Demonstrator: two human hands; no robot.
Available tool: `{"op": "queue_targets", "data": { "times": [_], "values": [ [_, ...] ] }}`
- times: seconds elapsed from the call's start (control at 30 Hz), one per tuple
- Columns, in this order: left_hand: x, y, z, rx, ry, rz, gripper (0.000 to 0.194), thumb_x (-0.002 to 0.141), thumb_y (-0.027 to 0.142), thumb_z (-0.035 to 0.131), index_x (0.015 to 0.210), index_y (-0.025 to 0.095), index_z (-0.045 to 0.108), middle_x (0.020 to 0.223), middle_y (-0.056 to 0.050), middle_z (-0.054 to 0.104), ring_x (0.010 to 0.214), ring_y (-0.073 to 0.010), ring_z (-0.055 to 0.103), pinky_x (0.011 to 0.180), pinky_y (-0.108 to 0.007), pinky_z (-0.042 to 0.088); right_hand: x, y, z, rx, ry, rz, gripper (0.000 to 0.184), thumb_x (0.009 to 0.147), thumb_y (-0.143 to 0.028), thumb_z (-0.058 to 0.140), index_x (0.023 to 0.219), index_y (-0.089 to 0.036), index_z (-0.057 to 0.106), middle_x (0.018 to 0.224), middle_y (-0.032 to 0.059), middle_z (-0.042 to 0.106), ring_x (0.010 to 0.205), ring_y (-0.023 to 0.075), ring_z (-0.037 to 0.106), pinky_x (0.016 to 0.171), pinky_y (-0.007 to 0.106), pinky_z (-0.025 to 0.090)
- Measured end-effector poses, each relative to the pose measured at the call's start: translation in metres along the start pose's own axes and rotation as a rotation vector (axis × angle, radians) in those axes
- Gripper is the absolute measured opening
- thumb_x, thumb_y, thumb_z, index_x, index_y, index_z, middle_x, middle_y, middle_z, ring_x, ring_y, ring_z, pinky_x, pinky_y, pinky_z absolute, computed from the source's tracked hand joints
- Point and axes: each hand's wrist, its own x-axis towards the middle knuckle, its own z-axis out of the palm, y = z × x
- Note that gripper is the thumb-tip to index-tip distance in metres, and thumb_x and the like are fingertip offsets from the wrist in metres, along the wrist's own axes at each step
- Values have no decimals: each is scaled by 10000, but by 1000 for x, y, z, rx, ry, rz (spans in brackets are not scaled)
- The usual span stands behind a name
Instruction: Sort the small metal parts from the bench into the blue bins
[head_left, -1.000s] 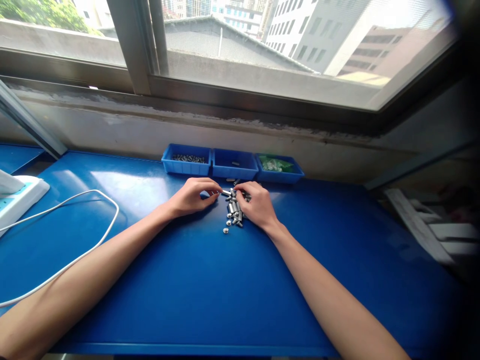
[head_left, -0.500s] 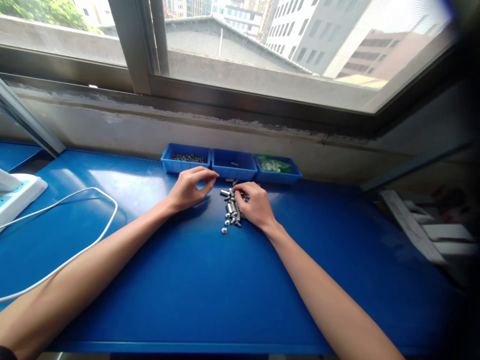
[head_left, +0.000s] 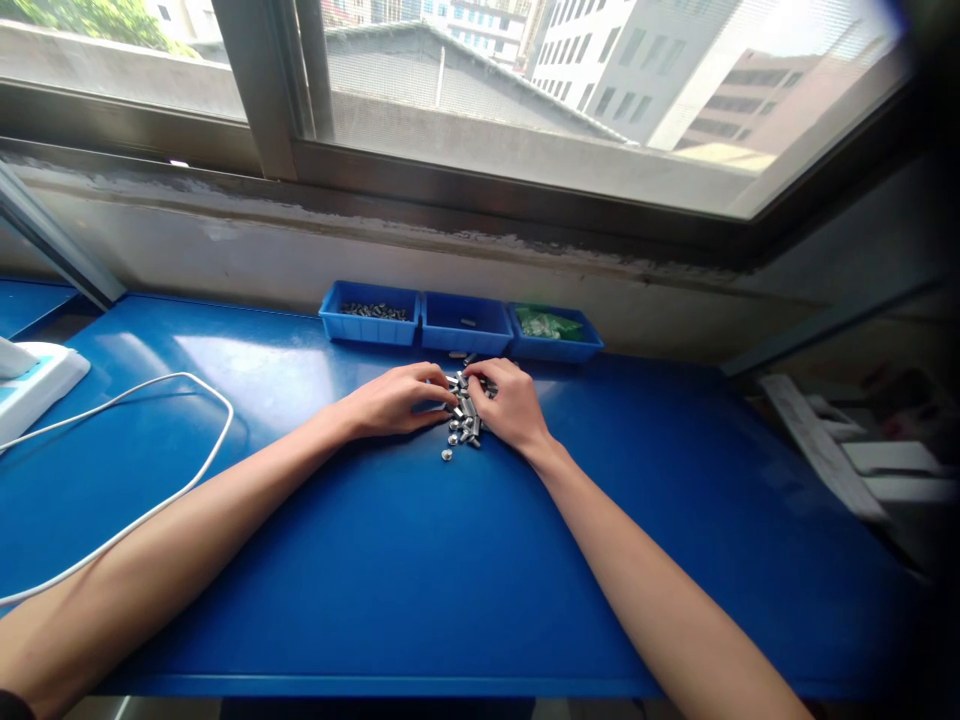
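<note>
A small heap of silvery metal pieces, mostly short cylinders, lies on the blue table before the bins. My left hand is at the heap's left side, thumb and fingers apart, and nothing shows between them. Over the heap's right side is my right hand, its fingers curled together among the pieces; whatever is at its fingertips is too small to make out. A few round, shiny pieces sit at the near end, the closest being a metal disc.
Along the wall stand a left blue bin with many small metal parts, a middle bin holding one small piece, and a right bin with a green-and-clear bag. A white cable loops at left near a power strip.
My left hand has come down and to the right, from near the bins to the heap's left edge, with its fingers spreading. My right hand stays at the heap.
</note>
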Motion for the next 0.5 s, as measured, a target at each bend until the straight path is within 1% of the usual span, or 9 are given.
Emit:
{"op": "queue_targets", "data": {
  "times": [0.1, 0.23, 0.4, 0.5],
  "values": [
    [0, -1, 0, -33, 17, -14, 177, 940, 290, 617, 1007, 186, 743, 1028, -105, 698, 937, -197, 677, 857, -299, 541, 0, 1, 0, -1, -3, 0, 155, 892, -165, 565, 916, -213, 710, 962, 62, 745, 940, 238, 671, 878, 377, 512],
    [1, -1, 0, -47, 40, -47, 147, 934, 269, 617, 971, 183, 730, 929, -83, 711, 861, -185, 683, 798, -284, 544, 0, 1, 1, -3, -2, 3, 156, 887, -161, 566, 912, -218, 709, 953, 59, 745, 928, 238, 670, 872, 378, 512],
    [0, -5, 0, -112, 107, -121, 217, 951, 312, 606, 1085, 191, 726, 925, -70, 723, 802, -160, 685, 746, -262, 549, 0, 0, 0, 0, -1, 6, 159, 889, -164, 561, 906, -219, 709, 946, 59, 747, 926, 242, 671, 868, 385, 515],
    [0, -7, 0, -231, 192, -182, 264, 938, 357, 627, 1118, 189, 721, 944, -75, 725, 787, -153, 691, 745, -259, 570, 0, -2, -2, 1, -6, 7, 162, 888, -160, 560, 904, -218, 709, 942, 59, 747, 918, 243, 671, 857, 387, 515]
  ]
}}
